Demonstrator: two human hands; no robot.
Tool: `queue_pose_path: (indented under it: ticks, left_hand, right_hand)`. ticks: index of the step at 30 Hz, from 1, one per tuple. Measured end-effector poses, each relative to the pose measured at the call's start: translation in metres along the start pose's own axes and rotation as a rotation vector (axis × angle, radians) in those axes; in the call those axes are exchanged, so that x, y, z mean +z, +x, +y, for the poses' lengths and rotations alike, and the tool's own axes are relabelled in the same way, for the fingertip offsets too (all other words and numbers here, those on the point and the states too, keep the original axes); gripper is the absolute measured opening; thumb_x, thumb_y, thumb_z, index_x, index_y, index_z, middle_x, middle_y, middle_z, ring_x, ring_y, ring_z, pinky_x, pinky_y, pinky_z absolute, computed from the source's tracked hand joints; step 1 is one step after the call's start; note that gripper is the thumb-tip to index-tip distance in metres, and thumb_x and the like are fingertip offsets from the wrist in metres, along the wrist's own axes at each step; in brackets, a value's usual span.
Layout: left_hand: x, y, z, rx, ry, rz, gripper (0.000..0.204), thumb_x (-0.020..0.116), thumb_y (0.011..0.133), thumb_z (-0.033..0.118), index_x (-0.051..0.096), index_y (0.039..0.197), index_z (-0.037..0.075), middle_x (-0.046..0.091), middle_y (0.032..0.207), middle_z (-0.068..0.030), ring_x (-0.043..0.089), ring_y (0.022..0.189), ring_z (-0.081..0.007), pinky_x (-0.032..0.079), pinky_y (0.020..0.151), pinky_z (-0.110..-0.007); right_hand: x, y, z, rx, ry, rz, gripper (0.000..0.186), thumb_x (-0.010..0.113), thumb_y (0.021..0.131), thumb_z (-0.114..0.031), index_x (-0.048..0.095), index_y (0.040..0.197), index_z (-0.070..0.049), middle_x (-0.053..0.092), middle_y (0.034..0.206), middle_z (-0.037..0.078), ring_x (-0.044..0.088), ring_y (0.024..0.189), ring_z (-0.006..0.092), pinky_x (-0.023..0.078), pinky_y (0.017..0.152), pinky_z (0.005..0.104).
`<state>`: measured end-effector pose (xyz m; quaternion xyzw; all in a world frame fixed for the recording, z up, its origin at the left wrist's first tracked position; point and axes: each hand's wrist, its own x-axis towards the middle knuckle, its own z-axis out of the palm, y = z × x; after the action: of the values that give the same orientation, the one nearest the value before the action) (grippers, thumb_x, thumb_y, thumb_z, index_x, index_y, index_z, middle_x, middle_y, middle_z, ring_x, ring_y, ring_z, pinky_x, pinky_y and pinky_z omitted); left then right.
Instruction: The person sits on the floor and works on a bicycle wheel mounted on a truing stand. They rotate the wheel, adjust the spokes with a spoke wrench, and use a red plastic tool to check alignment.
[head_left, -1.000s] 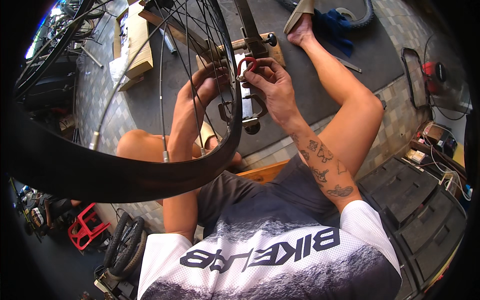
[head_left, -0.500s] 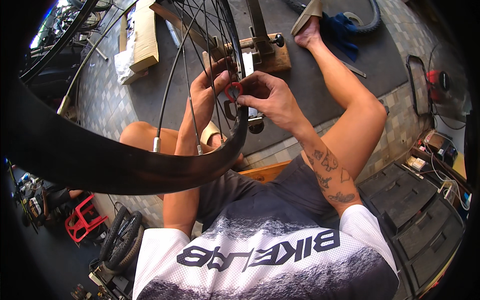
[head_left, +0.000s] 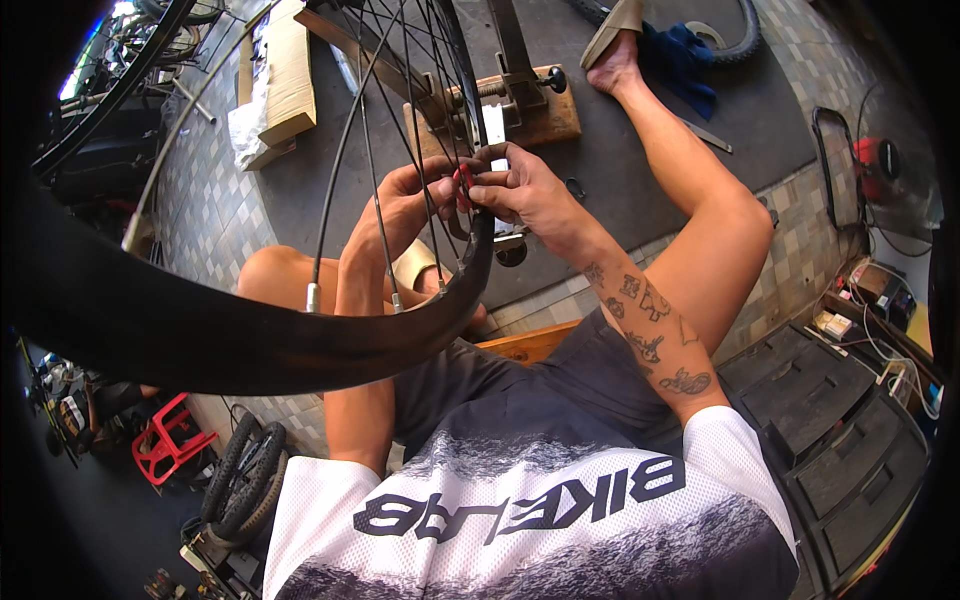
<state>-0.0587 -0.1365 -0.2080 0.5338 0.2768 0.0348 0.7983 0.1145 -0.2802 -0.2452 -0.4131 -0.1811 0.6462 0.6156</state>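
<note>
A black bicycle wheel rim [head_left: 250, 352] with thin dark spokes [head_left: 372, 150] curves across the upper left, close to me. A small red spoke wrench [head_left: 464, 183] sits at a spoke beside the rim's far right part. My right hand [head_left: 530, 195] pinches the wrench from the right, thumb and fingers closed. My left hand [head_left: 405, 210] reaches behind the nearer spokes, its thumb and fingers closed on the wrench's left side. The fingertips partly cover the tool. Just beyond my hands stands a metal truing stand [head_left: 518, 80] on a wooden base [head_left: 555, 112].
An open cardboard box [head_left: 292, 95] lies at the far left. A blue cloth [head_left: 682, 75] and a tyre [head_left: 745, 40] are at the far right. Black drawers [head_left: 800, 400] stand near right. A red stool [head_left: 172, 440] and several tyres [head_left: 240, 480] are at the lower left.
The red spoke wrench has turned from face-on to nearly edge-on. My left hand has lowered slightly and closed in on it, while my right hand has shifted a little left.
</note>
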Motion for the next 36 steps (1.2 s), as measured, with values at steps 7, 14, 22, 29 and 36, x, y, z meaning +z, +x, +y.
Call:
queue_pose_path:
  ticks: [7, 14, 22, 29, 36]
  left_hand:
    - [0.023, 0.012, -0.003, 0.133, 0.086, 0.207, 0.022, 0.083, 0.094, 0.02, 0.067, 0.094, 0.005, 0.071, 0.087, -0.0026, 0.066, 0.073, -0.0096, 0.052, 0.064, -0.024]
    - [0.031, 0.014, 0.0, 0.15, 0.32, 0.4, 0.032, 0.083, 0.094, 0.029, 0.071, 0.099, 0.001, 0.073, 0.091, -0.003, 0.067, 0.086, -0.0112, 0.052, 0.077, -0.026]
    - [0.028, 0.027, 0.002, 0.315, 0.152, 0.331, 0.049, 0.078, 0.097, 0.023, 0.063, 0.138, -0.001, 0.072, 0.124, -0.0078, 0.065, 0.118, -0.018, 0.048, 0.106, -0.035]
    - [0.027, 0.038, 0.0, 0.375, 0.251, 0.396, 0.05, 0.075, 0.101, 0.027, 0.061, 0.14, 0.001, 0.072, 0.121, -0.0066, 0.067, 0.112, -0.0154, 0.053, 0.098, -0.031]
    - [0.022, 0.013, 0.013, 0.327, -0.091, 0.38, 0.071, 0.048, 0.11, 0.055, 0.052, 0.144, -0.007, 0.067, 0.132, -0.0201, 0.066, 0.121, -0.0273, 0.051, 0.104, -0.043]
  right_hand:
    - [-0.008, -0.004, -0.003, -0.078, -0.124, -0.032, 0.041, 0.07, 0.101, -0.01, 0.05, 0.136, -0.002, 0.075, 0.106, 0.012, 0.069, 0.091, 0.0113, 0.053, 0.074, 0.0254]
    - [-0.006, 0.0, -0.012, -0.186, -0.228, 0.026, 0.022, 0.075, 0.098, -0.012, 0.071, 0.116, 0.0, 0.077, 0.097, 0.006, 0.069, 0.085, 0.0104, 0.055, 0.076, 0.0277]
    - [-0.012, 0.004, -0.019, -0.476, -0.114, 0.353, 0.02, 0.077, 0.098, -0.014, 0.072, 0.112, -0.001, 0.078, 0.1, 0.005, 0.07, 0.091, 0.0085, 0.055, 0.082, 0.0251]
    - [0.001, -0.015, -0.023, -0.466, -0.174, 0.281, 0.018, 0.078, 0.096, -0.01, 0.072, 0.11, 0.0, 0.078, 0.102, 0.005, 0.071, 0.094, 0.0094, 0.056, 0.087, 0.0263]
    - [0.003, -0.017, -0.008, -0.289, -0.309, 0.147, 0.018, 0.08, 0.094, -0.01, 0.074, 0.106, 0.002, 0.078, 0.096, 0.006, 0.072, 0.093, 0.0098, 0.057, 0.086, 0.0267]
